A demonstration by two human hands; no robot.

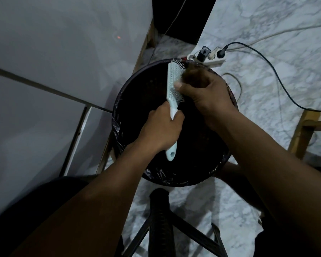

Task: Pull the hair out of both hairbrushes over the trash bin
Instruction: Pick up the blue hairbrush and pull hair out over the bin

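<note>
A pale mint hairbrush (171, 84) stands upright over the round black trash bin (130, 101), which is lined with a black bag. My left hand (162, 127) is shut around the brush handle, whose end pokes out below the fist. My right hand (206, 91) pinches a brown clump of hair (190, 75) against the bristles on the brush's right side. Only one hairbrush is in view.
A white power strip (208, 57) with plugs and cables lies on the marble floor just behind the bin. A black chair base (160, 216) stands in front of the bin. Pale cabinet panels fill the left; a wooden frame leg (302, 134) stands at right.
</note>
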